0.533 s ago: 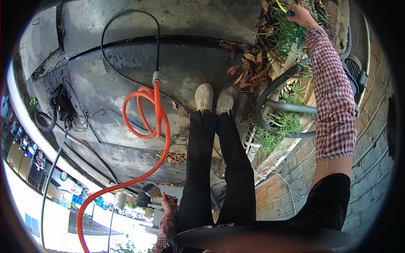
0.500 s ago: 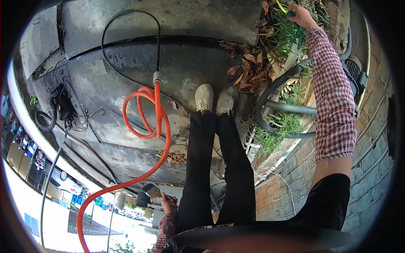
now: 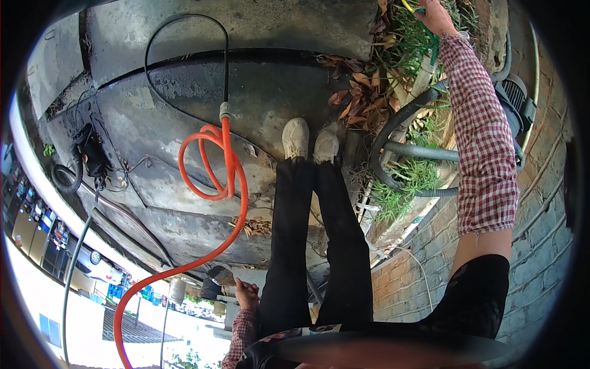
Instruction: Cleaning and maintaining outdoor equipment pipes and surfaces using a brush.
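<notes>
My right hand reaches far out to the upper right, its fingers closed on a green fitting. A yellow hose runs from beside it to the picture's upper edge. More of the green piece shows below the hand, above a pale pipe among green plants. My palm hides the middle of the fitting. Low beside my left thigh hangs my left hand, fingers curled, nothing visible in it.
An orange hose lies coiled on the concrete, joined to a thin black hose. Dry leaves, a ribbed grey hose and a motor are at right, along a brick wall. A black device lies left.
My right hand has shifted slightly farther out, toward the upper edge, and is still on the green fitting. The view has moved a little. My left hand hangs as before.
</notes>
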`<control>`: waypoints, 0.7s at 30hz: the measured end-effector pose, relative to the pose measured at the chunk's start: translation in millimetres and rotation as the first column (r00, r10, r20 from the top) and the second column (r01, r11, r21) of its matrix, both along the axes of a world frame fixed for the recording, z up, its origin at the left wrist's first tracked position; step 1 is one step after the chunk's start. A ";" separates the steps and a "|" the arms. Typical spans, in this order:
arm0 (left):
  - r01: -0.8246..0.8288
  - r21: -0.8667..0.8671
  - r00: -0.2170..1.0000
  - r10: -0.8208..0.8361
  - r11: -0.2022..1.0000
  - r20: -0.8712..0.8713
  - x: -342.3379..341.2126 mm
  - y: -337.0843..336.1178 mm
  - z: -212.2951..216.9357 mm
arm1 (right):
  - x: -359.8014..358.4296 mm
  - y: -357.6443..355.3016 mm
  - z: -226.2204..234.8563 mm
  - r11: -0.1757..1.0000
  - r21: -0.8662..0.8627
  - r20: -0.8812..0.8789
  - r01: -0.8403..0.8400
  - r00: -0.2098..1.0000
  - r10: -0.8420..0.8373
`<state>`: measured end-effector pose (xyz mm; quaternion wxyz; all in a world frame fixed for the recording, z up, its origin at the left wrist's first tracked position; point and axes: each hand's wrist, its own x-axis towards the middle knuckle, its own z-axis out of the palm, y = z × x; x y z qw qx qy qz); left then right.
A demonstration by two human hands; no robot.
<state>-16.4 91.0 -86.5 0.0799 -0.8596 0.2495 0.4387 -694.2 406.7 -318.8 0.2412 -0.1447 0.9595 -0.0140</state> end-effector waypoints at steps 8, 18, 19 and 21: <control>0.064 0.044 0.998 -0.065 0.997 0.024 -7.3 4.3 -0.5 | 43.0 44.7 42.9 0.854 -0.510 -0.628 0.103 0.634 -0.452; 0.637 0.014 0.769 -0.636 0.771 0.069 -36.4 -17.3 -20.0 | 73.7 67.6 0.9 0.853 -0.328 -0.159 0.407 0.866 -0.474; 0.666 -0.020 0.744 -0.662 0.746 0.089 -48.5 -18.3 -26.8 | 72.4 69.4 0.5 0.897 -0.265 -0.179 0.354 0.896 -0.406; 0.751 -0.038 0.661 -0.750 0.660 0.034 -63.6 -26.1 -39.8 | 74.2 65.7 -3.1 0.931 -0.231 -0.241 0.283 0.910 -0.336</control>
